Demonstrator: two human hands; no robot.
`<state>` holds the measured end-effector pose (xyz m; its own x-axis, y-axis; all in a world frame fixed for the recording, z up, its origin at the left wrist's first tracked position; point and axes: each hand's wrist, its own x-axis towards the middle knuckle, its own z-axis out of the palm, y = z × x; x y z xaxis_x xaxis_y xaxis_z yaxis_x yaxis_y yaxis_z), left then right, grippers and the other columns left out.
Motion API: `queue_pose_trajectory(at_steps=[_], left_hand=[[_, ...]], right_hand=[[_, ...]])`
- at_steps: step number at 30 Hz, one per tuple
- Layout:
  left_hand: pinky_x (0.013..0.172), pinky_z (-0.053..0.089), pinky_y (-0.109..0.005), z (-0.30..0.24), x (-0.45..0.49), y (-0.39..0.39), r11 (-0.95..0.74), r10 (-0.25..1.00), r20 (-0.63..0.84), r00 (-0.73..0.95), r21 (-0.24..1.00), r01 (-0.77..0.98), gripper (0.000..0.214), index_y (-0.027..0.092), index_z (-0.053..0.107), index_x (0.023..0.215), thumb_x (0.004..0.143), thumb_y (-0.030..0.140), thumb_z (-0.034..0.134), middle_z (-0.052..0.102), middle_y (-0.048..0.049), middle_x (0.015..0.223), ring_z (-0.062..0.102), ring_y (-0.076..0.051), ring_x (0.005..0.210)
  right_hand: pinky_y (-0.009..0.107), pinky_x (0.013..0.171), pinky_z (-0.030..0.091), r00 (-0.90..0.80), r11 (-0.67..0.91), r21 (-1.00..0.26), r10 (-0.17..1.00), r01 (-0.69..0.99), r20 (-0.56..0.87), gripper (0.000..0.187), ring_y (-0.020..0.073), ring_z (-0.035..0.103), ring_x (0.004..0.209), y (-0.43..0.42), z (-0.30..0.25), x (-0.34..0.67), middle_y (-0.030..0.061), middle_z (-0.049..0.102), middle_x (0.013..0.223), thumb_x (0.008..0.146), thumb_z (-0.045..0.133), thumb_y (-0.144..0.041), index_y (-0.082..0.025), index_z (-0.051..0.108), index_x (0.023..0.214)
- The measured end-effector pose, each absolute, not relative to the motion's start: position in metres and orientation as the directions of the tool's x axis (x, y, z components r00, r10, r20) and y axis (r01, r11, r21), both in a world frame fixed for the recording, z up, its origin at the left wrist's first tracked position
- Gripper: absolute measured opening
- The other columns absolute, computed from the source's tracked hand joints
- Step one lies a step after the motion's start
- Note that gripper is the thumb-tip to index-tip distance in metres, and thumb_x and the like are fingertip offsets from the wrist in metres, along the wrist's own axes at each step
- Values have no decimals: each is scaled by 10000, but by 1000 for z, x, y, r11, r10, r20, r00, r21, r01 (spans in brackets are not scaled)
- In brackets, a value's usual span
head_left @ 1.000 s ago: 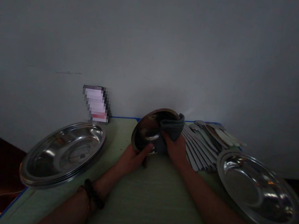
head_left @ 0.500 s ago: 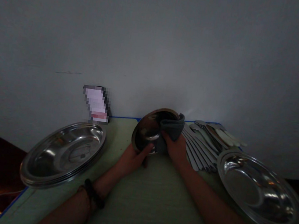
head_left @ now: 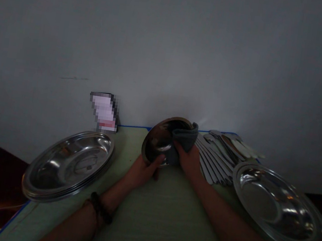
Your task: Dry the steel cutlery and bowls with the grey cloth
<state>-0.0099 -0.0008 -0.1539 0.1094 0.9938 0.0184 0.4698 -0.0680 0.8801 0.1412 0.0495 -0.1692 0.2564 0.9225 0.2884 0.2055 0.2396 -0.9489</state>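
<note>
My left hand (head_left: 142,170) grips the near rim of a small steel bowl (head_left: 158,138), which is tilted up with its inside facing me, at the far middle of the table. My right hand (head_left: 189,161) is closed on a dark grey cloth (head_left: 185,138) and presses it against the right side and rim of the bowl. A dark bead bracelet (head_left: 100,208) sits on my left wrist.
A stack of oval steel plates (head_left: 68,163) lies at the left of the pale green table (head_left: 158,224). Another oval steel plate (head_left: 279,205) lies at the right. Several steel spoons (head_left: 222,153) lie fanned beside the bowl. A phone (head_left: 104,112) leans on the white wall.
</note>
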Motion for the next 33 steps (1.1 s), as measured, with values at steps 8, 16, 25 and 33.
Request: queue_pose_trajectory(at_steps=[8,16,25,33], left_hand=[[689,525,-313,-152,-10,0,-170,985,162,60,846,506,414,151,648,866,808,524,479,672,-22,605,663,-195,664],[1026,377,-440,-154,-16,11,-308,947,312,72,825,474,479,163,577,1155,752,421,610,621,-95,1210,532,-253,1168],[1067,315,-481,-163,-18,11,-331,939,332,91,795,509,532,169,556,1195,733,417,641,612,-109,1220,471,-278,1230],[1084,273,-503,-160,-18,11,-344,934,340,109,776,528,569,182,489,1277,777,436,589,579,-104,1268,423,-282,1268]], right_hand=[[372,788,464,282,237,-959,920,154,273,441,274,626,940,49,-166,139,114,698,927,789,479,-540,-151,651,907],[399,834,452,319,114,-992,939,56,126,558,293,611,985,53,-167,136,146,692,940,812,353,-611,-145,655,868],[391,809,457,269,220,-968,932,119,245,447,279,624,955,51,-166,134,123,696,955,765,521,-530,-150,644,966],[396,851,440,241,247,-964,934,102,265,450,264,619,968,52,-168,133,136,680,1008,787,510,-493,-130,632,1023]])
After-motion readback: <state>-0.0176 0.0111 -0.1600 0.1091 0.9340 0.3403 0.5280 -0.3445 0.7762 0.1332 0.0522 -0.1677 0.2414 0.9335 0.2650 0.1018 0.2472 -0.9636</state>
